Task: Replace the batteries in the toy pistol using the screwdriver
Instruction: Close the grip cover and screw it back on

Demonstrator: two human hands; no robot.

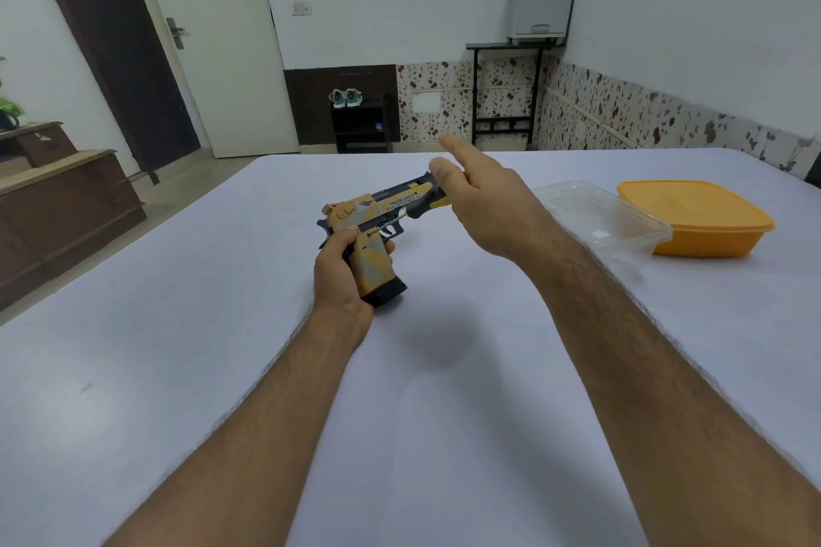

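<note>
Two bare forearms reach out over a wide white counter (pixel 133 369) in the head view. The left hand (pixel 344 275) wraps its fingers round the grip of a yellow-and-grey plastic toy pistol (pixel 377 218), holding it above the counter top with the barrel pointing away and to the right and the black base of the grip lowest. The right hand (pixel 484 200) holds a screwdriver with a black-and-yellow handle (pixel 428 202), the handle pinched by the thumb and lower fingers while the index finger sticks out straight. The thin metal shaft runs down and left from the handle, and its tip meets the pistol's side just above the trigger guard. To the right on the counter lies a clear plastic lid (pixel 599 218), resting just beside an orange rectangular plastic container (pixel 702 218). Beyond the counter, a small black shoe rack (pixel 362 124) stands against the far wall, with a pair of light shoes on top.
</note>
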